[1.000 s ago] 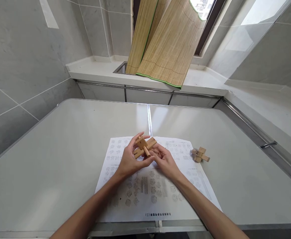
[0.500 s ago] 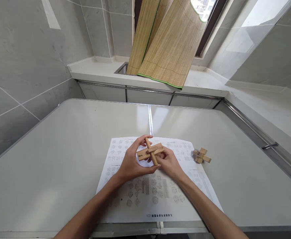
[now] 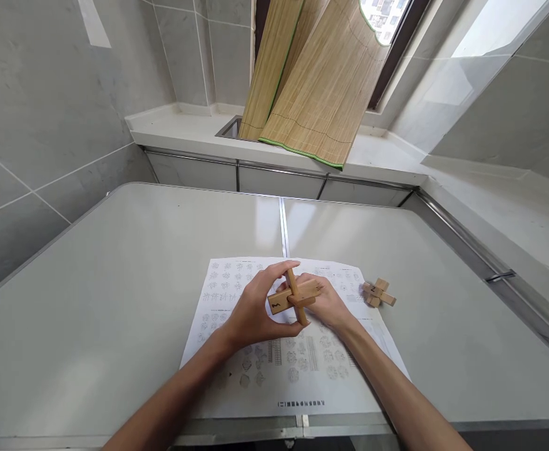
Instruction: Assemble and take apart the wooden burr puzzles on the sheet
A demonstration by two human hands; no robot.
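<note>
Wooden assembly [image 3: 308,290] crossed together between two hands, short of the right-hand cluster

The left hand [image 3: 250,313] has its grip spread just wide enough to span a slim wooden bar [image 3: 292,282], fingers at the far end and thumb at the near one. That bar crosses the flat, marked blocks of the assembly, raised above the middle of a printed sheet [image 3: 302,391] that lies along the near edge of the worktop [image 3: 114,282]. Several pieces already meet at one centre, so the joining looks partly or wholly done; whether any gap remains inside cannot be told.

The right hand [image 3: 333,307] has a narrow grip on the assembly's right end, some fingers hidden behind it.

Farther right, a second wooden cluster [image 3: 378,292] rests at the sheet's right edge, its pieces crossed and seemingly complete, touched by neither hand. What is left, if anything, seems to lie with the held one; no loose piece shows beside it.
</note>
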